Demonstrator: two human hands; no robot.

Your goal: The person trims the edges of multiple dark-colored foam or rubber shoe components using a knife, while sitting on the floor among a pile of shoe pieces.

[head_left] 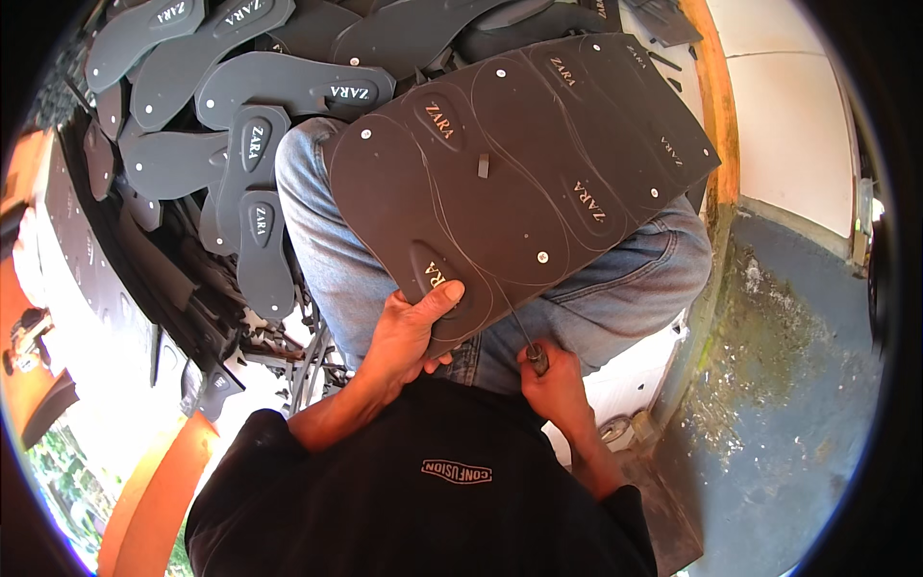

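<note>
A black sheet (510, 183), marked with several sole outlines, oval pads and pale lettering, lies tilted across my knees. Its lower left end is gripped by my left hand (404, 329), thumb on top and fingers curled beneath. My right hand (555, 377) is closed round the dark handle of a thin-bladed hand tool (536, 358). The slim blade reaches up to the sheet's lower edge, just right of my left thumb; its tip is hard to make out. A small dark scrap (484, 165) rests on the sheet's middle.
Several cut-out black soles (255, 159) with lettering and white dots are heaped at the left and far side. Dark offcut strips (312, 361) lie beside my left knee. An orange-yellow ledge (716, 115) runs along the right, above a stained blue-grey floor (769, 385).
</note>
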